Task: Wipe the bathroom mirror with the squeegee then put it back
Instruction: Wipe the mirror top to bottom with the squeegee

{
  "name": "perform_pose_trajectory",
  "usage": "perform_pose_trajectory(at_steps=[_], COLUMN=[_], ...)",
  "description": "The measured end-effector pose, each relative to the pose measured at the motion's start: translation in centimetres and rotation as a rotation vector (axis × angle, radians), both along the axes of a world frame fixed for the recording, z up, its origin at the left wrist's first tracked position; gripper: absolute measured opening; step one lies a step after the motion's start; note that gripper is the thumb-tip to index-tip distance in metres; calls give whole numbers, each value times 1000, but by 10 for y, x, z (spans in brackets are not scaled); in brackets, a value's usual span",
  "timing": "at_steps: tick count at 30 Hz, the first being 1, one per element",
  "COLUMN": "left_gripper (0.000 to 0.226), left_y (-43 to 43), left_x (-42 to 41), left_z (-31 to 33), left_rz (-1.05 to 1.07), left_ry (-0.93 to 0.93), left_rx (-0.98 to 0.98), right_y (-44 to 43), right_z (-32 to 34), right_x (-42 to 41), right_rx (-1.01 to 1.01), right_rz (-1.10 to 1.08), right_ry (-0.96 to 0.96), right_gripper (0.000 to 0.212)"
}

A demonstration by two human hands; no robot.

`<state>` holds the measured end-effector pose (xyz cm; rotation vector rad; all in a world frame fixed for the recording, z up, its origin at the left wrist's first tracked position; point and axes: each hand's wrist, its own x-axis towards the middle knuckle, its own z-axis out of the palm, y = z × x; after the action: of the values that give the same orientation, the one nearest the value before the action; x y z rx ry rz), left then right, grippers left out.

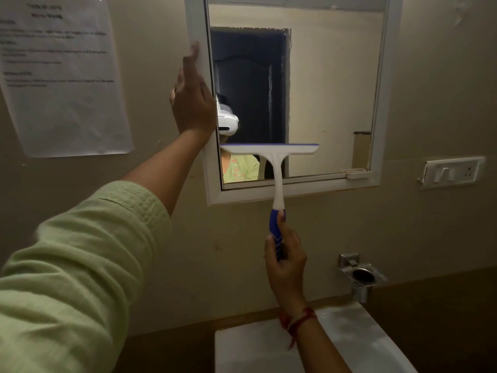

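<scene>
Head camera view: the right hand (285, 261) was wrapped around the blue grip of a white squeegee (271, 157), thumb along the handle. Straight above that hand, the squeegee's blade lay level against the lower left part of the bathroom mirror (330, 90). The left hand (192, 100) was open and flat, fingers together, pressed on the mirror's white frame (295, 193) at its left edge, holding nothing. Left of that hand, a printed paper sheet (64, 74) was stuck to the wall. Below the right hand stood a white washbasin (357, 343).
</scene>
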<state>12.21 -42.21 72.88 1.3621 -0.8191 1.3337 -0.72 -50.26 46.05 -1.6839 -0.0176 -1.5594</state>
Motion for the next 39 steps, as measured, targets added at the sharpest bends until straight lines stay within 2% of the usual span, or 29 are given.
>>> perform_pose_trajectory(at_steps=[6,13,18,24,28,33,36,39], left_gripper=[41,42,43,42,42,42,40,41], left_y=[0,1,1,2,1,1,2,1], left_x=[0,-1,-4,-5,0,3,1,1], left_z=[0,0,1,0,2,1,3,2], left_rz=[-11,-18,-23,-30,-38,-47,-47,-38], left_ry=[1,8,21,32,16,-5,-3,6], left_rx=[8,8,3,11,12,16,15,13], right_y=[4,-1,2,8,-1,-33,-53,-70], right_z=[-54,-19,-32,-33,15,123,180,223], right_x=[-10,-5,-9,-18,-30,-55,-61,-61], right_rx=[-30,-34,-33,-23,23,-67,-83,-118], right_rz=[-40,-47,-59,-83,-103,-150,-187,-210], right_ry=[103,62,20,0,-146,-349,-362,-281], right_gripper=[65,54,62,55,56,49,43,42])
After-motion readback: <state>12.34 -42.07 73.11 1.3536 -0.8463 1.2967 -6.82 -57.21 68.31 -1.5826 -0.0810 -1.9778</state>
